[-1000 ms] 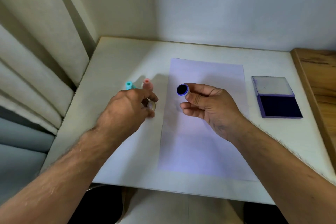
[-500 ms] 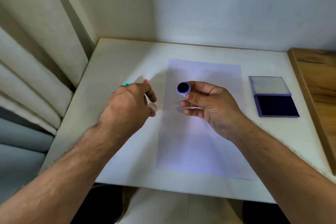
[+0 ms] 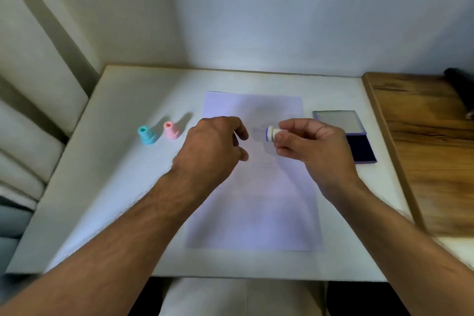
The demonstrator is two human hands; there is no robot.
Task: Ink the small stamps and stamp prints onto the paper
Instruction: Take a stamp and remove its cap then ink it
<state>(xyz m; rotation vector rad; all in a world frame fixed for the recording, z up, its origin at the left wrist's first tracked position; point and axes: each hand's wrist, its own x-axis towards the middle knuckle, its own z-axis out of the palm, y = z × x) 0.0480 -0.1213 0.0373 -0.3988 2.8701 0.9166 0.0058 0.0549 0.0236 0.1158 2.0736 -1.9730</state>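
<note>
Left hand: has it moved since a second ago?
Yes. The left hand has left the pink stamp and now hovers rightward, over the paper's left edge.

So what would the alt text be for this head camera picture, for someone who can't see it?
A person's right hand holds a small white stamp above a sheet of paper on a white table, the left hand empty beside it. Teal and pink stamps stand left; an open ink pad lies right.

Paper (image 3: 254, 202) centred on table (image 3: 123, 187), two stamps (image 3: 146, 135) (image 3: 171, 130) side by side left of paper, ink pad (image 3: 359, 143) right of paper, wooden surface (image 3: 431, 149) right of table.
</note>
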